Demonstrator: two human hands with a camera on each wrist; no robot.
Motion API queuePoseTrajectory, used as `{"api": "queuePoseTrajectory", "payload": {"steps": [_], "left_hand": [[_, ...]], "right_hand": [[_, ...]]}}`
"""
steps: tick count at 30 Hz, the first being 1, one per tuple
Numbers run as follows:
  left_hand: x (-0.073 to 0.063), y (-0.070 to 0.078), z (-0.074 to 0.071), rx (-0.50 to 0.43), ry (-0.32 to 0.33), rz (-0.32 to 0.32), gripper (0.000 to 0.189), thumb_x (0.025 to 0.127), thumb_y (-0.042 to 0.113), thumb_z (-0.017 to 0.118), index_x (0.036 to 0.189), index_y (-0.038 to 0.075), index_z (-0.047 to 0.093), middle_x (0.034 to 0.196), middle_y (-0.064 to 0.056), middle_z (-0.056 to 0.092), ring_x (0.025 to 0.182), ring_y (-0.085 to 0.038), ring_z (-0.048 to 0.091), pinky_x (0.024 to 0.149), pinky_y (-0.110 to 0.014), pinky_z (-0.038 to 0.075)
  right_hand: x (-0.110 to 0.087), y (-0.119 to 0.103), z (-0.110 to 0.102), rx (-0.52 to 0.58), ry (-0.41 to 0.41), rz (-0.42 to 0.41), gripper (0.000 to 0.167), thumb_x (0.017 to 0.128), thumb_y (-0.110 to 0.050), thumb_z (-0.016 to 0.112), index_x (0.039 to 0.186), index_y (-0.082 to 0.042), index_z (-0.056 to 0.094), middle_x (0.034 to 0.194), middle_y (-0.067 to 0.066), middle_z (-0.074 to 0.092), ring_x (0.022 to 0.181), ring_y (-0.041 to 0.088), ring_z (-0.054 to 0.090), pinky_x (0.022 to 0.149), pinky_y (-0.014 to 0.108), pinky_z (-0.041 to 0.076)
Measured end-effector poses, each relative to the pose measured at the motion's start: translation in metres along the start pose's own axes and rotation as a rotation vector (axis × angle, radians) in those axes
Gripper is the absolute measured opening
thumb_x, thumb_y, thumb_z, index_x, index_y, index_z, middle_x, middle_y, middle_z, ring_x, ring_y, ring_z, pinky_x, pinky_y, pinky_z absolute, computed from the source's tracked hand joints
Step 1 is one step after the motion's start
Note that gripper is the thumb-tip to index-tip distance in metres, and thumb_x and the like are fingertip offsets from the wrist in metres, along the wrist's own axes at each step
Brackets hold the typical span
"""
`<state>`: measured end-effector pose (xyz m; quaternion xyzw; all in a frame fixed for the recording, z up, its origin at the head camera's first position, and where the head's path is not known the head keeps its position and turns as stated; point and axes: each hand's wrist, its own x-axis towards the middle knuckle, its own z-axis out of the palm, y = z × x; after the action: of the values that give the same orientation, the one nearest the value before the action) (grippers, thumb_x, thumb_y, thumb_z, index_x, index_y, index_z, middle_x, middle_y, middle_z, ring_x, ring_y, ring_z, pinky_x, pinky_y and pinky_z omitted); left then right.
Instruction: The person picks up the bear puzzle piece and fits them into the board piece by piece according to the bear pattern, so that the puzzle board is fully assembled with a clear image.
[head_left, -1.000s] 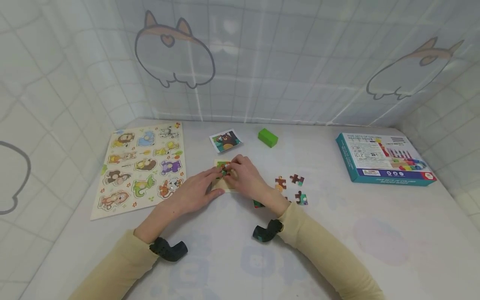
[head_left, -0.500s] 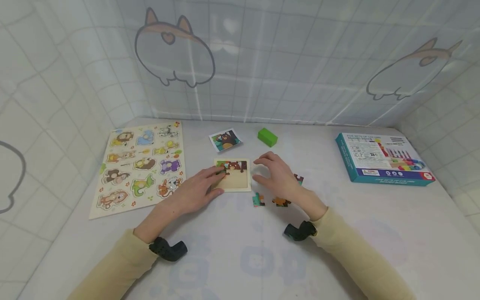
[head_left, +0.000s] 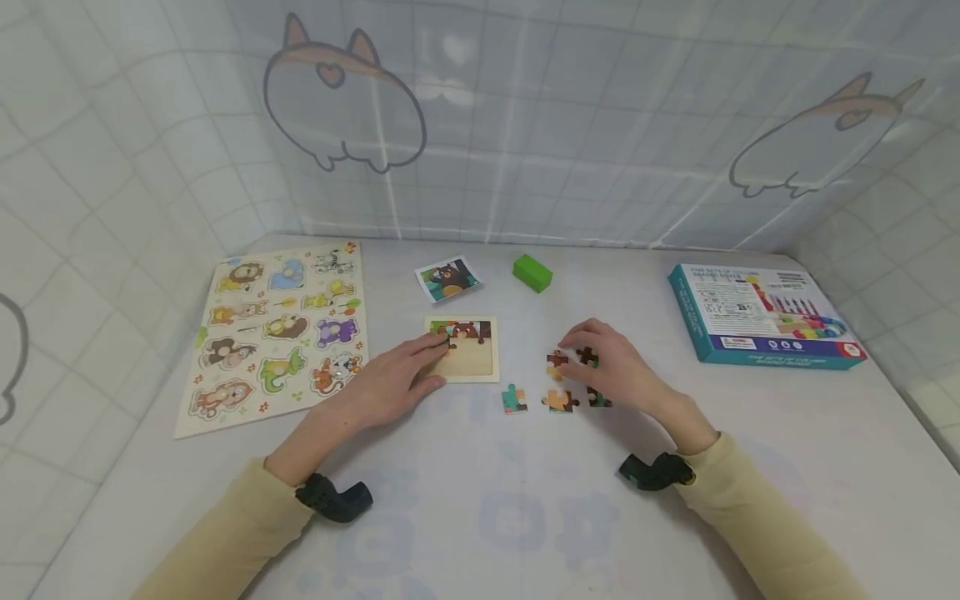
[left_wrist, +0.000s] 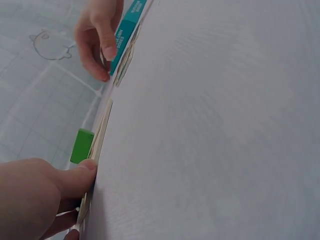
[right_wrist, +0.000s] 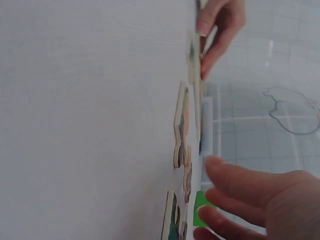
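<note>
A small wooden puzzle tray [head_left: 476, 367] lies mid-table, with joined bear pieces [head_left: 468, 331] along its upper part. My left hand [head_left: 386, 383] holds the tray's left side, index finger over the pieces and thumb at the near edge. To the right, my right hand [head_left: 615, 367] hovers over loose jigsaw pieces, fingers bent and apart. Under its fingertips is a brown piece [head_left: 557, 360]. An orange piece [head_left: 558, 402] and a teal piece [head_left: 514, 400] lie nearer me; others are partly covered by the hand. In the right wrist view, the right hand's fingers [right_wrist: 235, 185] hold nothing.
A bear picture card [head_left: 447, 278] and a green block [head_left: 532, 273] lie behind the tray. An animal puzzle board [head_left: 281, 383] is on the left, a teal-sided box [head_left: 765, 317] on the right. A tiled-pattern backdrop [head_left: 570, 125] rises behind.
My right hand has left the tray and moved right over the loose pieces, uncovering the bear pieces in the tray. My left hand has stayed on the tray.
</note>
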<state>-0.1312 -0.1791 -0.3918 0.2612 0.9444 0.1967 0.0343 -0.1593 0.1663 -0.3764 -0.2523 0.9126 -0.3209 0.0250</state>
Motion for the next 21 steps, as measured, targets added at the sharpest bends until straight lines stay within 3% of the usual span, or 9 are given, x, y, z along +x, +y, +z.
{"api": "queuePoseTrajectory", "payload": {"steps": [8, 14, 21], "left_hand": [[-0.001, 0.001, -0.001, -0.02, -0.005, -0.022, 0.055, 0.102, 0.033, 0.058, 0.148, 0.004, 0.048, 0.159, -0.013, 0.037, 0.146, -0.033, 0.036, 0.118, -0.049, 0.034], [-0.001, 0.001, -0.002, -0.031, -0.004, -0.022, 0.055, 0.102, 0.033, 0.058, 0.148, 0.004, 0.047, 0.16, -0.013, 0.036, 0.146, -0.034, 0.035, 0.118, -0.049, 0.034], [-0.001, 0.001, -0.002, -0.031, -0.016, -0.024, 0.056, 0.102, 0.033, 0.058, 0.149, 0.005, 0.046, 0.16, -0.013, 0.035, 0.147, -0.033, 0.035, 0.118, -0.049, 0.034]], "right_hand": [[-0.002, 0.009, 0.002, 0.007, -0.016, 0.016, 0.029, 0.087, -0.016, 0.079, 0.111, -0.004, 0.071, 0.12, 0.01, 0.061, 0.106, 0.026, 0.057, 0.09, 0.044, 0.052], [-0.001, 0.011, 0.004, -0.002, -0.018, 0.035, 0.024, 0.085, -0.015, 0.08, 0.106, -0.006, 0.073, 0.119, 0.009, 0.06, 0.112, 0.027, 0.053, 0.095, 0.046, 0.048], [-0.001, 0.012, 0.005, -0.02, -0.003, 0.007, 0.022, 0.085, -0.013, 0.08, 0.103, -0.005, 0.072, 0.118, 0.009, 0.059, 0.112, 0.028, 0.051, 0.094, 0.045, 0.047]]}}
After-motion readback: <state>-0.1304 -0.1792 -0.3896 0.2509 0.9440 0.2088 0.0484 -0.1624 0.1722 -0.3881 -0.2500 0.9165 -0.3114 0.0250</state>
